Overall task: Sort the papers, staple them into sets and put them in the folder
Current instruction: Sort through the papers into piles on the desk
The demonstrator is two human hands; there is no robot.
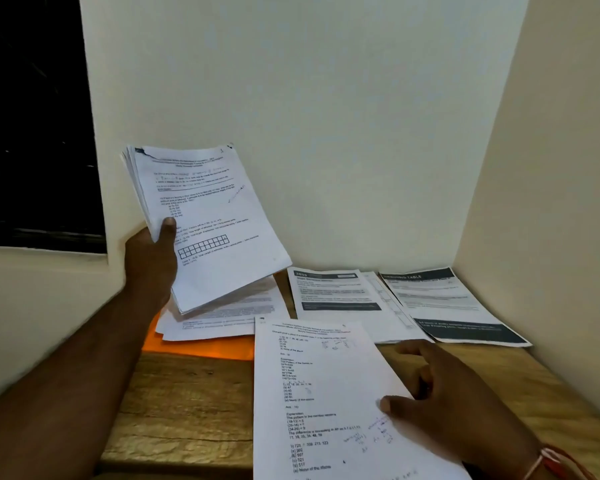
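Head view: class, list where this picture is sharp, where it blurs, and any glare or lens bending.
In the head view print on the near sheet is mostly readable, on the raised stack fainter, the dark-banded sheets behind are soft, the orange folder glows at its front edge, and the wall edges bow.

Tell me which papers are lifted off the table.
The thick stack gripped by the left hand; all the others lie on the table.

Bare desk (187, 410) front left, loose papers (340, 299) across the back, walls (326, 133) close behind and right
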